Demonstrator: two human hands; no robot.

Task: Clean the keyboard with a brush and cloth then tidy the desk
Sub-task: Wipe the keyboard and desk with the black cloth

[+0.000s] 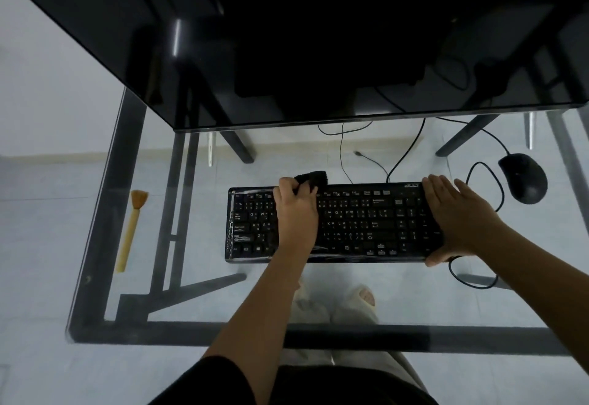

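At your far right lies a black mouse [524,178], and a black cable [479,162] loops in a wide curl just beside it. A dark glossy panel [287,38] spreads across the top of your view and catches a streak of light. Below its near edge you see thin black wires [341,152] against the pale tiled floor [47,181], one ending in a loose plug [357,152].
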